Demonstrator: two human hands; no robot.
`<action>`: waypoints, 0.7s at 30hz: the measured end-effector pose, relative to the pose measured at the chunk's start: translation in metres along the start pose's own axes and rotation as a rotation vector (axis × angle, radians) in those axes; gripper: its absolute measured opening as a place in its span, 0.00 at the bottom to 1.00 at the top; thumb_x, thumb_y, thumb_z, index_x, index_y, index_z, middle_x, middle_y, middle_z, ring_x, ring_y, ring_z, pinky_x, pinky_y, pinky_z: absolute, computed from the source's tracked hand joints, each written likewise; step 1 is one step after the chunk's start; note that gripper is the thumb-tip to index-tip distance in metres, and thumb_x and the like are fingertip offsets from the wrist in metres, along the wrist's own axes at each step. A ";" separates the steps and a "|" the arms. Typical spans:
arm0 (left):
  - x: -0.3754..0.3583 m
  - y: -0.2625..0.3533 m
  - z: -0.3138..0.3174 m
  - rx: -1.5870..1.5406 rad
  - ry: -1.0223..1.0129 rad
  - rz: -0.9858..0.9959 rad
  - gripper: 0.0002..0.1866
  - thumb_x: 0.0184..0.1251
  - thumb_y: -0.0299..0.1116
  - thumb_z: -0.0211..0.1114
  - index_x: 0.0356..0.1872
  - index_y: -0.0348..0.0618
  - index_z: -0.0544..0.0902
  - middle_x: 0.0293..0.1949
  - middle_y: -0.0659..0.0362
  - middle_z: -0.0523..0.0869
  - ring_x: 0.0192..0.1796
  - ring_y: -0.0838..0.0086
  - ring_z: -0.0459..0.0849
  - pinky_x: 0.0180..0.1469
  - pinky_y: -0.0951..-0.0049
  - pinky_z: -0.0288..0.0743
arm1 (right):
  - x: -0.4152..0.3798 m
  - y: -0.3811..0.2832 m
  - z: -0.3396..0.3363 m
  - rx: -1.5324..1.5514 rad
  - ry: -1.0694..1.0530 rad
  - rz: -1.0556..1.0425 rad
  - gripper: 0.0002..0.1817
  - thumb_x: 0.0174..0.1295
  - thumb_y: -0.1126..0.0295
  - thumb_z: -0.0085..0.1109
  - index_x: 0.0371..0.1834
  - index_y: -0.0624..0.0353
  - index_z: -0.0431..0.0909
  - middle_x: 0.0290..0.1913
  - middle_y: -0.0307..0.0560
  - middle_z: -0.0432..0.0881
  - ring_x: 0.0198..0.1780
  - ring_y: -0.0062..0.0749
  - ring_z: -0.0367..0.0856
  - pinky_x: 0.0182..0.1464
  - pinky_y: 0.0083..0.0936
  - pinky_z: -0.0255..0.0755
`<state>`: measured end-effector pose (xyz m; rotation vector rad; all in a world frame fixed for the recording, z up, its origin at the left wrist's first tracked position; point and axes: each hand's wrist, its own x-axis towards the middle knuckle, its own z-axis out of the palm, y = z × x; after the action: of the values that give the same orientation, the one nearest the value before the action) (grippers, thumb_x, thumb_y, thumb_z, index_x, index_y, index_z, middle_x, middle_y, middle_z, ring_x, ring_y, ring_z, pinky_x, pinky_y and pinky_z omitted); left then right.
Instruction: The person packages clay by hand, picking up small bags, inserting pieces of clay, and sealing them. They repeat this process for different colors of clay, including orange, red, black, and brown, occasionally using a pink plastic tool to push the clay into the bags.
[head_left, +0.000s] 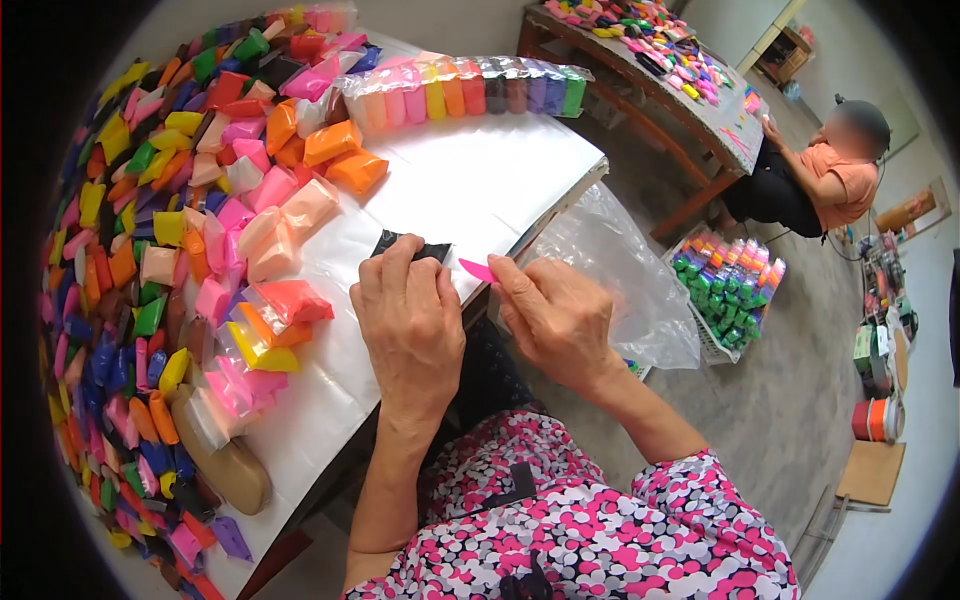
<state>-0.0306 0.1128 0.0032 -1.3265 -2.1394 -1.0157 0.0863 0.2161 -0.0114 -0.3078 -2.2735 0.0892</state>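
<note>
1. Head view, fingers first: the left hand [410,320] lies palm down, its fingers curled over the near edge of a black packet [412,246] and pressing it flat on the surface [480,180]. The packet appears pinned this way so it cannot slide; only its far edge shows past the fingertips.
2. The right hand [558,318] pinches a small pink tool [477,269] between thumb and forefinger, closed on it. The tip points to 9 o'clock, toward the packet and just beside the left hand, and does not visibly touch either.
3. The black packet sits at the near right edge of the surface, close to the body, apparently for short reach with both hands.
4. At 9 to 12 o'clock from the hands, a heap of coloured packets [150,260] banks around the working area. The nearest, orange and pink, lie just beside the left hand at 9 o'clock and limit room on that side.
5. At 12 o'clock, a wrapped row of colour sticks [470,92] lies across the far edge, well apart.
6. At 3 o'clock, a clear plastic bag [620,270] hangs off the surface edge beneath the right hand.
7. Farther at 2 o'clock, another person [820,180] sits at a second table [690,120]; a basket of packets [725,290] stands on the floor between.
</note>
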 end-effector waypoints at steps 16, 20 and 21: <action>0.000 0.001 -0.001 0.055 -0.044 0.093 0.05 0.57 0.22 0.65 0.33 0.35 0.79 0.45 0.53 0.81 0.47 0.58 0.78 0.49 0.61 0.71 | 0.003 -0.023 0.011 -0.055 -0.129 0.164 0.09 0.58 0.75 0.58 0.41 0.61 0.74 0.29 0.47 0.73 0.25 0.37 0.80 0.24 0.29 0.74; -0.001 0.001 0.000 0.070 -0.038 0.099 0.05 0.57 0.22 0.65 0.33 0.34 0.79 0.43 0.53 0.81 0.45 0.59 0.78 0.48 0.61 0.72 | 0.002 -0.035 0.014 -0.085 -0.103 0.222 0.08 0.59 0.75 0.56 0.41 0.62 0.74 0.30 0.47 0.72 0.24 0.38 0.80 0.23 0.30 0.74; -0.001 0.002 0.001 0.068 -0.032 0.094 0.05 0.57 0.21 0.65 0.33 0.34 0.78 0.43 0.53 0.81 0.45 0.58 0.78 0.47 0.61 0.72 | 0.001 -0.036 0.015 -0.095 -0.102 0.239 0.09 0.59 0.75 0.56 0.42 0.63 0.74 0.30 0.47 0.72 0.24 0.37 0.80 0.23 0.30 0.74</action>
<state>-0.0288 0.1133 0.0029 -1.4052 -2.0942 -0.8822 0.0672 0.1817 -0.0146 -0.6378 -2.3371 0.1231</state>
